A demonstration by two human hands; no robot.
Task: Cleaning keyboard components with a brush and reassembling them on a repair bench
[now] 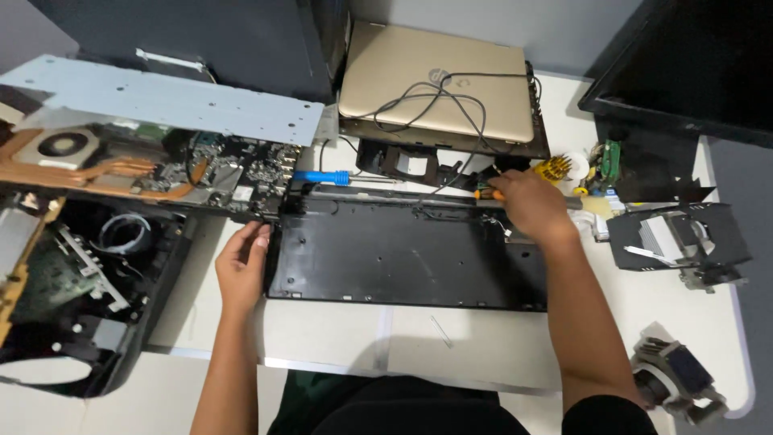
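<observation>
A long black plastic panel [403,254] lies flat on the white table in front of me. My left hand [241,262] rests against its left edge, fingers curled on the rim. My right hand [527,201] is at the panel's upper right corner, closed around an orange-handled screwdriver [485,193] whose handle sticks out to the left. A blue-handled screwdriver [322,176] lies just above the panel's top left edge, apart from both hands.
An opened computer with a circuit board, copper heat pipes and fan [60,147] fills the left side under a grey metal plate [169,101]. A gold laptop [439,80] with cables lies behind. A dark monitor [684,64], a black part [680,238] and small parts sit right.
</observation>
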